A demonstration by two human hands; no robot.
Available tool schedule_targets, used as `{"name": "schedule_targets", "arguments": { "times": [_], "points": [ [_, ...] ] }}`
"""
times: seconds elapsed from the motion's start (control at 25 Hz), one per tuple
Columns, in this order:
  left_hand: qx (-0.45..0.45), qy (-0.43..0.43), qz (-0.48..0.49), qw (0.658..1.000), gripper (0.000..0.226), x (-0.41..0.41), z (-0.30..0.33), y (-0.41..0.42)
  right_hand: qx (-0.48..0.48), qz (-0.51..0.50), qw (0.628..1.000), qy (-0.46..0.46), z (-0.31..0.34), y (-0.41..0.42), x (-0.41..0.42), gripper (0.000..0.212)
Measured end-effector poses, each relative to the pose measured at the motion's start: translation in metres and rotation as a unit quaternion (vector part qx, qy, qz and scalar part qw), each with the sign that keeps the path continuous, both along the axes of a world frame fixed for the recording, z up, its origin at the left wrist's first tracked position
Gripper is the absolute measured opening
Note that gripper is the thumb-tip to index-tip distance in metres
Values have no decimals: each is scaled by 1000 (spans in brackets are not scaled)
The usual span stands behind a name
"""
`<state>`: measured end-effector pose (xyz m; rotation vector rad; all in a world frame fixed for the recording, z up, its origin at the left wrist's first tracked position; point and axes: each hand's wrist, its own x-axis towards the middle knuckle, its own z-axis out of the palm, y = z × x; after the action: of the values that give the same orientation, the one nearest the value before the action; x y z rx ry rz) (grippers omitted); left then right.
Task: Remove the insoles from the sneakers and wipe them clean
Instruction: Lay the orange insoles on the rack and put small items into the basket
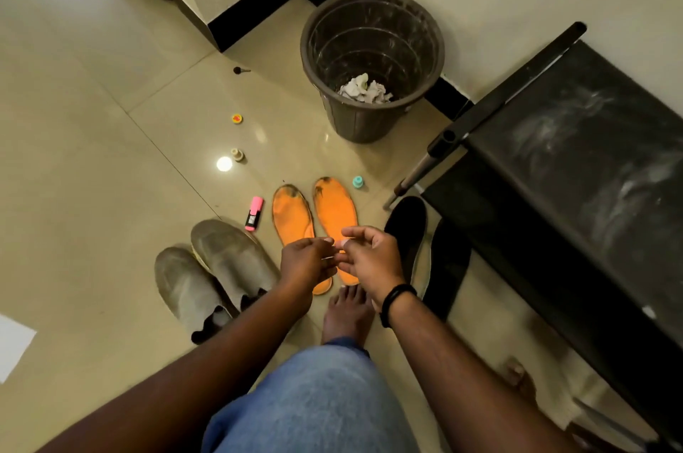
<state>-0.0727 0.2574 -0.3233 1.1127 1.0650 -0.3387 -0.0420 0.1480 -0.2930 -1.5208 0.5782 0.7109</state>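
The left hand (306,262) and right hand (369,260) meet fingertip to fingertip above the floor (111,157), loosely curled; whether they pinch anything between them I cannot tell. Just beneath lie two orange insoles (314,216), side by side, face up, dark-stained at the toes, probably laid out flat for wiping. The grey sneakers (218,268) sit to their left, emptied. Black insoles (406,231) lie to the right by the black stand (573,175). The bin (371,64) beyond holds crumpled wipes (364,88).
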Motion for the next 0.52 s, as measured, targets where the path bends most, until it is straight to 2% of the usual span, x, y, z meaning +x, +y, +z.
{"name": "schedule_targets", "arguments": {
  "times": [0.24, 0.52],
  "points": [
    [57, 52, -65, 995, 16, -31, -50, -15, -102, 88, 989, 58, -78, 1, -36, 9],
    [199, 117, -133, 964, 23, -68, -86, -11, -92, 162, 977, 104, -123, 14, -65, 17]
  ]
}}
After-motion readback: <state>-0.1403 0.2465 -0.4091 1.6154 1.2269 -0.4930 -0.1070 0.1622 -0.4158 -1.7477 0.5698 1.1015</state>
